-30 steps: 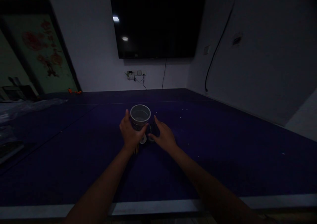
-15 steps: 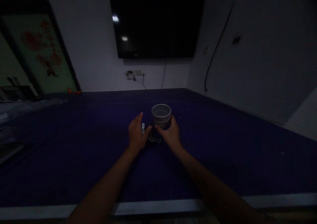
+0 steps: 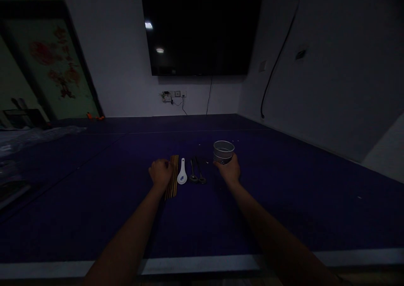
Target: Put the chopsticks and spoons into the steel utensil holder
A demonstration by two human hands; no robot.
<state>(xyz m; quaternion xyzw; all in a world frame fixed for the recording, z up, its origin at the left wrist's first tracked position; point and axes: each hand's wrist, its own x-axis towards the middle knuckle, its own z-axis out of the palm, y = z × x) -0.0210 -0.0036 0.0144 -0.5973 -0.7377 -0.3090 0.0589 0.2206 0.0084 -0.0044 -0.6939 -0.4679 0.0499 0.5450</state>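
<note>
My right hand (image 3: 229, 171) is wrapped around a grey metal utensil holder (image 3: 224, 150), upright with its open top facing up; its lower part is hidden by the fingers. At the left side of a row of wooden chopsticks (image 3: 173, 178) is my left hand (image 3: 160, 173), its fingers curled in and overlapping the edge of the row. Whether it grips any of them is hidden. Just right of the chopsticks lies a white soup spoon (image 3: 182, 175) with a blue mark in its bowl. Two dark metal spoons (image 3: 197, 175) lie side by side between it and the holder.
Everything lies on a dark blue tabletop (image 3: 110, 218) with a pale front edge. Crumpled clear plastic (image 3: 41, 136) is at the far left. A television (image 3: 202, 33) hangs on the back wall above sockets (image 3: 173, 94). Small white scraps dot the surface.
The holder has moved right with my right hand. My left hand has shifted left and its fingers have curled in. The chopsticks and spoons between the hands are now uncovered.
</note>
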